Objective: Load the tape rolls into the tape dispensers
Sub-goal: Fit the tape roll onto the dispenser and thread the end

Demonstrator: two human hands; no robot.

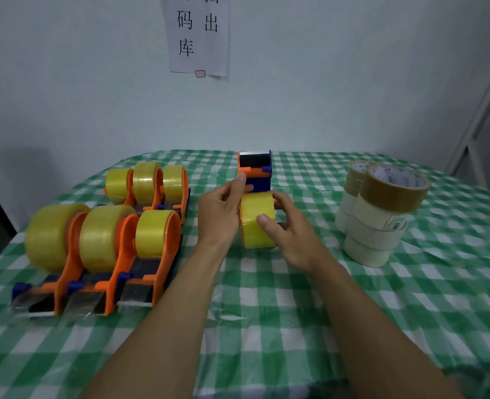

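Tape roll [256,226]: yellow and clear, standing on edge at the middle of the checked tablecloth [267,326], its curved face toward you. It sits at the near end of the dispenser you are working on.
Dispenser [256,175]: orange and blue, with the cutter end pointing far, away from you. Your fingers hide whether the roll is fully seated on its hub.
Left hand [222,214]: wrapped against the dispenser's left side, forefinger reaching up to the orange tab, so it holds the frame.
Right hand [291,237]: grips the tape roll, thumb pressed on the near curve and fingers curled round the far right edge.
Why held so: judging from the grip, you brace the frame with one hand so the other can push or turn the roll without the dispenser sliding.
Roll relative to hands: directly between them, touching both, and nearer to you than the cutter.
Loaded dispensers [103,249]: six on the left in two rows of three, near and far, each carrying a yellow roll — set aside, likely as finished work.
Spare rolls [382,220]: a stack of pale and brown rolls on the right, well apart from your hands — probably stock for later.
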